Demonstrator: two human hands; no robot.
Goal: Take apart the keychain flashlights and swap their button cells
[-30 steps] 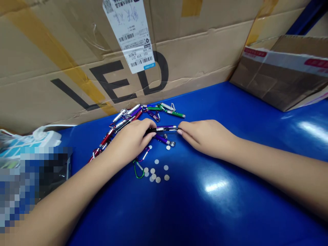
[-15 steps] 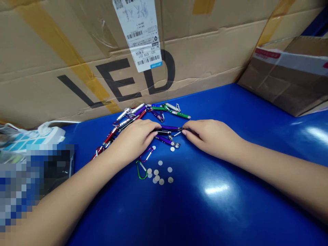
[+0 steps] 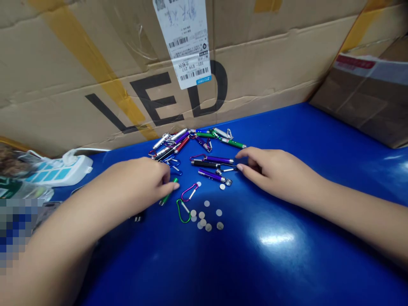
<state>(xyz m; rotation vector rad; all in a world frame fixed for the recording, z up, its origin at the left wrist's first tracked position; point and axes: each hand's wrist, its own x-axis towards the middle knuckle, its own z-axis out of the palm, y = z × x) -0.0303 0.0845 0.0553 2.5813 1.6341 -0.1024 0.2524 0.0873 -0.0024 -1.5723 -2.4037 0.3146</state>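
A pile of small keychain flashlights (image 3: 178,142) in red, silver, purple and green lies on the blue table (image 3: 287,238). My left hand (image 3: 143,182) is closed, pinching a green flashlight (image 3: 168,195) at its fingertips. My right hand (image 3: 274,170) rests on the table with fingers together, its tips touching the end of a black and purple flashlight (image 3: 212,161). Another purple flashlight (image 3: 212,175) lies just below it. Several small round button cells (image 3: 205,219) are scattered in front, next to a green carabiner (image 3: 181,211) and a pink carabiner (image 3: 189,192).
A large cardboard box (image 3: 95,85) printed "LED" with a shipping label stands behind the pile. Another cardboard box (image 3: 366,93) sits at the right. A white power strip (image 3: 60,170) and packaged items lie at the left.
My left hand let go of the black and purple flashlight, moved left and toward me, and now pinches a green flashlight. The flashlight it left lies on the table at my right fingertips.
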